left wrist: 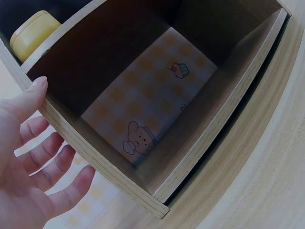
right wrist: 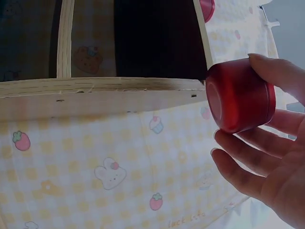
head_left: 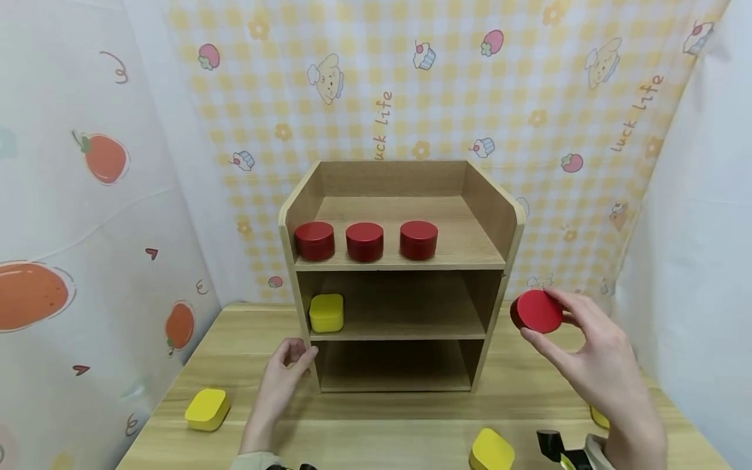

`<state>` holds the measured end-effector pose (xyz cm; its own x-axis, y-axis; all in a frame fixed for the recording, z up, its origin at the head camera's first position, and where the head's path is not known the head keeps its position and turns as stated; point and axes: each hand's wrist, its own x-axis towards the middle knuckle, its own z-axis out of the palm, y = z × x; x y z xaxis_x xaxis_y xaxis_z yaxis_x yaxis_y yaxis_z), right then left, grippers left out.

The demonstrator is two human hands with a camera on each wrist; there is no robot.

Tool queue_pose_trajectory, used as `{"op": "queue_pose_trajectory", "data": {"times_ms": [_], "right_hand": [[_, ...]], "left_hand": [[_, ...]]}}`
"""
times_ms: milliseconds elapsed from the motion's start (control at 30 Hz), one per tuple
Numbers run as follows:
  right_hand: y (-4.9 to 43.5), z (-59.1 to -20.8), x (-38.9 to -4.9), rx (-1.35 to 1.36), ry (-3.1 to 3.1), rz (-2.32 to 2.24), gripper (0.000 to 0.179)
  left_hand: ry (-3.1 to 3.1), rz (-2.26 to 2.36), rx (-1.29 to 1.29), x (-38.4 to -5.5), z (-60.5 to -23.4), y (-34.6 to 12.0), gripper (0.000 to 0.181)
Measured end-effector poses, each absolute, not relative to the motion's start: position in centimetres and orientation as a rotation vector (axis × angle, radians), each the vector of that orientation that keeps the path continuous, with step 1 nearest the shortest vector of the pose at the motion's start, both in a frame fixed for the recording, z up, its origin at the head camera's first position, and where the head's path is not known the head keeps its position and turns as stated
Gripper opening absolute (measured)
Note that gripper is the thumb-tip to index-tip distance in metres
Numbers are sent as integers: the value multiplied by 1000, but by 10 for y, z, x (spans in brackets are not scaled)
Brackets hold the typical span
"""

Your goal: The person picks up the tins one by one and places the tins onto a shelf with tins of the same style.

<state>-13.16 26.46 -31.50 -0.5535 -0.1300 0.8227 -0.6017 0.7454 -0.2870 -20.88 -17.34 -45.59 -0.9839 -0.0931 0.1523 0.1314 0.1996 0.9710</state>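
Wooden shelf (head_left: 402, 209): three red tins (head_left: 365, 243), top; yellow box (head_left: 326, 313), middle. Right hand (head_left: 596, 349): fourth tin (head_left: 538, 312), pinched. Left hand (head_left: 283, 375): at shelf's side.

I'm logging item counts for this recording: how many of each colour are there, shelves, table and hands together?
Red tins: 4 (3 on the top shelf, 1 in the right hand)
Yellow boxes: 4 (1 on the middle shelf, 3 on the table)
Total: 8
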Motion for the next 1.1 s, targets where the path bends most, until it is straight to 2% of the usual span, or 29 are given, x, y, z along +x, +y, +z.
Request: {"op": "queue_pose_trajectory", "data": {"times_ms": [867, 1100], "right_hand": [[235, -256, -170, 735, -2158, 507, 65], [226, -242, -182, 684, -2206, 460, 56]], "left_hand": [[-2284, -1888, -28, -208, -453, -172, 33], [-2301, -1870, -21, -211, -457, -173, 33]]}}
